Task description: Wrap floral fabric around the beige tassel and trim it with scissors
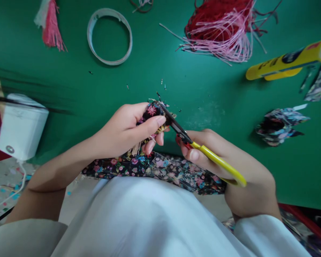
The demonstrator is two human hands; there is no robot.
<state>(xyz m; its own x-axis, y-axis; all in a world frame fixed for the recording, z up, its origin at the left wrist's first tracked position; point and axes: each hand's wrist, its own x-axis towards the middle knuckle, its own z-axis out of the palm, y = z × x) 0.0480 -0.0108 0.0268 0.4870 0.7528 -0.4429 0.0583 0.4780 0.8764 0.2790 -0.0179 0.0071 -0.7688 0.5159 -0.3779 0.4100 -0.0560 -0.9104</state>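
Observation:
My left hand (pixel 135 130) pinches a small bundle of black floral fabric (pixel 152 109) above the table's near edge. A pale fringe (pixel 136 148) hangs from beneath that bundle. In my right hand (pixel 203 142) are scissors (pixel 214 160) with yellow and red handles and dark blades. Their blades lie against the bundle's upper right edge, beside my left thumb; whether they are fully closed I cannot tell. Small fabric snippets (pixel 158 95) lie just beyond the bundle. A longer strip of black floral fabric (pixel 173 169) stretches along the table edge, under my hands.
On the green table (pixel 69 85) are a roll ring (pixel 109 10), a pink-and-white tassel (pixel 52 28), a pile of red and pink cords (pixel 219 32), a yellow bottle (pixel 286 59) and a folded patterned fabric piece (pixel 276 126). A white box with a cable (pixel 23 125) stands at left.

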